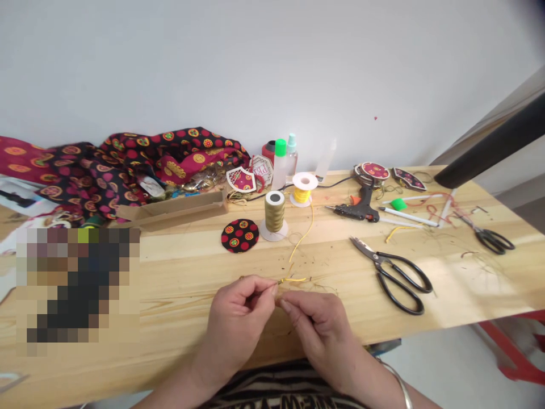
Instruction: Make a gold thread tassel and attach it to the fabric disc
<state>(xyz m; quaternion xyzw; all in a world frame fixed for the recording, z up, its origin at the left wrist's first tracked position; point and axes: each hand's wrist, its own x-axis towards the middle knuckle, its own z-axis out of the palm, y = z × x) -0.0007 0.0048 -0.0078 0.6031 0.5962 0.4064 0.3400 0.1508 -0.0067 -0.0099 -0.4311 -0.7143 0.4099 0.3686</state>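
My left hand [242, 309] is closed in a pinch on a knotted bit of yellow cord [293, 279], whose short ends stick out to the right of the fingertips. Close beside it, my right hand [321, 321] is also pinched shut, but whatever its fingertips hold is too small to make out. A longer strand of the cord runs up from near the knot to a white spool of yellow cord [302, 195]. Left of that spool stands a cone of olive-gold thread [275, 213]. A round patterned fabric piece [239, 236] lies flat beside the cone.
Black-handled scissors [400, 275] lie right of my hands, with a smaller pair [494, 240] farther right. Behind are a hot glue gun [357, 209], a green-capped bottle [280, 165] and an open cardboard box [179, 210]. Patterned cloth [85, 165] is heaped at the back left.
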